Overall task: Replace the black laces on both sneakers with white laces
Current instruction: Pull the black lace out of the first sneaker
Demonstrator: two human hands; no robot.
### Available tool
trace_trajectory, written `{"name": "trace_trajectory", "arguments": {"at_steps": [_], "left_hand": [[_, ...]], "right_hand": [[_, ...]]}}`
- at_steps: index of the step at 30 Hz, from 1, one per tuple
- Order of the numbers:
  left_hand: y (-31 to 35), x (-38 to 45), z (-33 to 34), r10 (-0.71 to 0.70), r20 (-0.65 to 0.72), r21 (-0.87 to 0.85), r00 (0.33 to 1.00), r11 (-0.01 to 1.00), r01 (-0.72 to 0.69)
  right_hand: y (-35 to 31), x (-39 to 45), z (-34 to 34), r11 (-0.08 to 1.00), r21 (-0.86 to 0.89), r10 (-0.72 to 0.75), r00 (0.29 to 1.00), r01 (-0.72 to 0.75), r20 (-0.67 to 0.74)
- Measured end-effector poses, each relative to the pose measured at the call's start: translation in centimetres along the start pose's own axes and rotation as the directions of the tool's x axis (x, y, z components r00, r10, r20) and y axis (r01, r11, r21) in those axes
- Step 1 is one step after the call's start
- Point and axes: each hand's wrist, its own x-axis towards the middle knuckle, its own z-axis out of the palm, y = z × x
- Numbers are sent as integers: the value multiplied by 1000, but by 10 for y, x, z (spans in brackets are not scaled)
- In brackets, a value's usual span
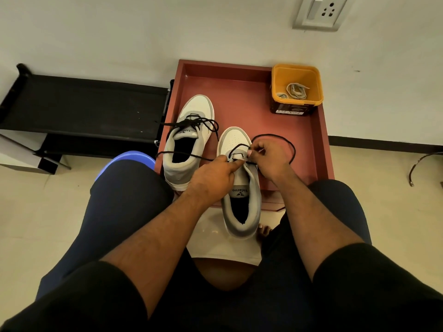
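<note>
My left hand (213,174) and right hand (268,159), close together, each pinch the black lace (291,149) over the near sneaker (242,188); white laces (296,91) lie beyond.

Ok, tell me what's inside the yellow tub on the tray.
The yellow tub holds pale laces, loosely coiled on its floor, with a smaller bundle beside them. Their count and anything beneath them can't be seen.
</note>
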Motion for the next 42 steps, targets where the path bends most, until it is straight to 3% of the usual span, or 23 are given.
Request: {"name": "trace_trajectory", "arguments": {"at_steps": [2, 4, 8, 10, 13, 16, 17, 21, 23, 25, 27, 30, 31, 33, 35, 36, 39, 42], "left_hand": [[0, -1, -1, 2, 8, 10, 1000, 1000, -2], [-1, -2, 0, 0, 10, 14, 1000, 1000, 0], [0, -3, 1, -7, 4, -18, 1000, 1000, 7], [1, -1, 1, -9, 6, -23, 1000, 1000, 9], [0, 1, 1, -14, 13, -27, 1000, 1000, 14], [-1, -2, 1, -15, 20, -46, 1000, 999, 16], [-1, -2, 1, -10, 20, -49, 1000, 999, 11], [0, -1, 1, -11, 21, -44, 1000, 999, 12], [1, 0, 1, -20, 13, -47, 1000, 999, 20], [2, -1, 1, -20, 9, -47, 1000, 999, 21], [2, -1, 1, -21, 23, -50, 1000, 999, 22], [1, -3, 1, -25, 32, -94, 999, 995, 28], [1, -3, 0, -26, 31, -103, 999, 994, 29], [2, -3, -1, -31, 27, -102, 999, 994, 33], [4, -1, -2, -33, 23, -89, 999, 995, 35], [4, -1, -2, -34, 22, -84, 999, 996, 36], [4, -3, -2, -50, 20, -79, 999, 995, 52], [3, -4, 0, -57, 20, -83, 998, 995, 58]], "right_hand": [[-3, 0, 1, 998, 68, -5, 984, 17, -179], [-6, 0, 3, 996, 92, 6, 971, 16, -239], [-1, -1, 3, 976, 160, 145, 989, -146, 16], [0, -4, 4, 967, 162, 190, 980, -198, 63], [-3, -1, 1, 987, 90, 140, 984, -131, -107], [-7, 5, -16, 966, 217, 209, 916, -139, -342], [-6, 6, -18, 953, 258, 240, 915, -158, -324], [-5, -4, -13, 943, 176, 284, 959, -281, 8], [-5, -8, -6, 934, 211, 279, 958, -288, 72], [-8, -7, -4, 952, 188, 243, 970, -240, 9], [-9, -2, -8, 975, 135, 197, 966, -176, -169], [-11, 2, -20, 938, 303, 273, 894, -166, -356], [-12, 1, -23, 914, 359, 311, 892, -187, -328], [-13, -5, -21, 882, 370, 350, 931, -291, -102], [-11, -12, -11, 888, 325, 306, 946, -324, 106], [-10, -13, -6, 901, 313, 277, 953, -301, 120], [-15, -12, -3, 922, 327, 247, 965, -206, -88], [-14, -4, -21, 875, 464, 336, 863, -138, -377]]}}
